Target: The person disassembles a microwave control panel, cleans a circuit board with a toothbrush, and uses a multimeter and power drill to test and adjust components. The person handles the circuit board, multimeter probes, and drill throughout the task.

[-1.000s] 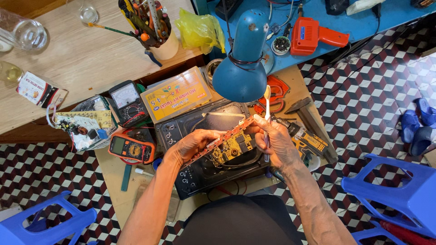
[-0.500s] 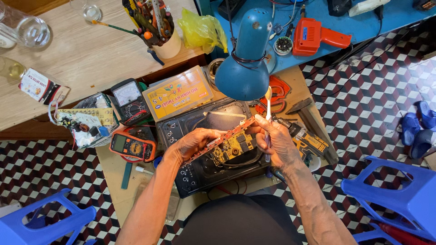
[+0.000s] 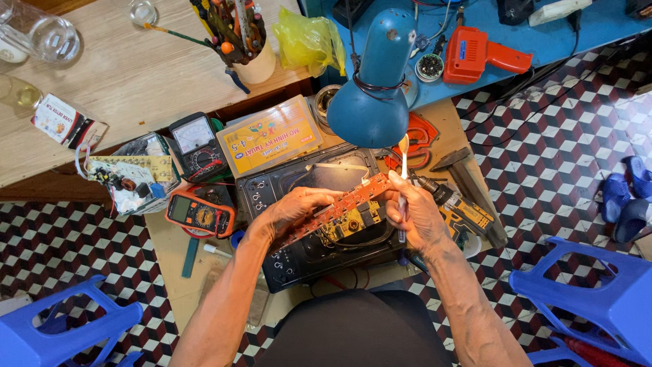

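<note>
A long, narrow orange-brown circuit board (image 3: pixel 339 206) is held tilted between both hands above an opened black appliance casing (image 3: pixel 299 258). My left hand (image 3: pixel 293 211) grips the board's lower left end. My right hand (image 3: pixel 415 216) pinches the upper right end and also holds a thin white stick-like tool (image 3: pixel 403 153) that points up toward the lamp. A yellow circuit board (image 3: pixel 353 223) with wires lies inside the casing just under the held board.
A blue desk lamp (image 3: pixel 372 102) hangs right above the work. An orange multimeter (image 3: pixel 200 214), an analog meter (image 3: pixel 195 144), a yellow box (image 3: pixel 270 136), a cordless drill (image 3: pixel 462 207), a hammer (image 3: pixel 468 183) and blue plastic stools (image 3: pixel 598 299) surround the low bench.
Both hands and the board stay nearly where they were. The white tool in my right hand has shifted only slightly.
</note>
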